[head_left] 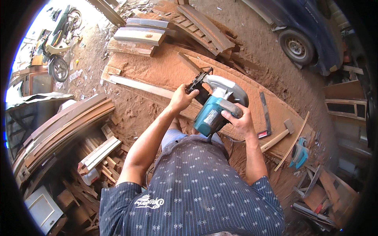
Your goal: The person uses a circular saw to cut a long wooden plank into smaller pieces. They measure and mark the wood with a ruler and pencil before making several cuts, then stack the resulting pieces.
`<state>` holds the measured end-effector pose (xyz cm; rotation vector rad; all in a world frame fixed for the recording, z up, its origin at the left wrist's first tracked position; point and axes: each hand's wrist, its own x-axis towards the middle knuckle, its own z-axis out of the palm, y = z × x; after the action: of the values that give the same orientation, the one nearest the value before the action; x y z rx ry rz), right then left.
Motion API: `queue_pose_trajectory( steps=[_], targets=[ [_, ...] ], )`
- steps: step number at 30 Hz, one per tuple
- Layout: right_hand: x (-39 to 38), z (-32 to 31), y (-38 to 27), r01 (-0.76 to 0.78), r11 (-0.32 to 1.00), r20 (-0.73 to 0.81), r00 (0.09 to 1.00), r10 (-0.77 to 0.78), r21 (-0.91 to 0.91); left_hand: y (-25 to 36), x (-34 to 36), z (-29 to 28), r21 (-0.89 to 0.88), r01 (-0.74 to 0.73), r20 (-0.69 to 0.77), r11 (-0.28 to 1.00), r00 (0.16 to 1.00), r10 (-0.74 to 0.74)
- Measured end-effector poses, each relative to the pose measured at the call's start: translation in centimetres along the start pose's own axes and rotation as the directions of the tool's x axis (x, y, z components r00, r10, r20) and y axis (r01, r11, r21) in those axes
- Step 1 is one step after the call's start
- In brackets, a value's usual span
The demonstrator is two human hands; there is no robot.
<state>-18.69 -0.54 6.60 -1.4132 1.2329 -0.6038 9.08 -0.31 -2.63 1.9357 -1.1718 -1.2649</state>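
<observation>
Holds a teal and grey circular saw [212, 115] in front of the waist, above the near side of a long worktop [153, 65]. Wraps the right hand [242, 120] closed around its dark handle; curls the left hand [183, 98] closed, thumb uppermost, on its black front part. Cannot tell any contact between saw and worktop from this angle.

Faces a surface coated in orange-brown sawdust [236, 88], with a pale wooden strip [145, 87] lying along its near left side. Has a dark carpenter's square [265, 112] lying on it to the right of the saw, then a wooden-handled hammer [275, 140], a thin stick [292, 141] and, near the right end, a teal power tool [300, 152]. Borders at the far side on stacked boards [139, 35].

Stands on brown earth ground [122, 98], littered toward the upper left. Overlooks a parked motorbike [59, 49] in bright light there, and a dark blue vehicle [315, 33] at the upper right. Has long planks [67, 128] piled on the left, with a white container [90, 177] and a pale panel [43, 208] lower down. Has on the right a heap of scrap wood [330, 188], in dimmer light.
</observation>
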Motion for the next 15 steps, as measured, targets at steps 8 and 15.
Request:
queue_pose_trajectory(
  steps=[8, 15],
  targets=[
    [0.8, 1.6, 5.9, -0.067, 0.904, -0.143, 0.98, 0.14, 0.422, 3.7, -0.7, -2.6, 0.112, -0.063, -0.022, 0.992, 0.998, 0.066],
    [3.2, 5.7, 14.5, 0.013, 0.875, -0.099, 0.994, 0.04, 0.484, 8.7, -2.7, -1.3, 0.212, -0.313, -0.137, 0.926, 0.928, 0.346]
  ],
)
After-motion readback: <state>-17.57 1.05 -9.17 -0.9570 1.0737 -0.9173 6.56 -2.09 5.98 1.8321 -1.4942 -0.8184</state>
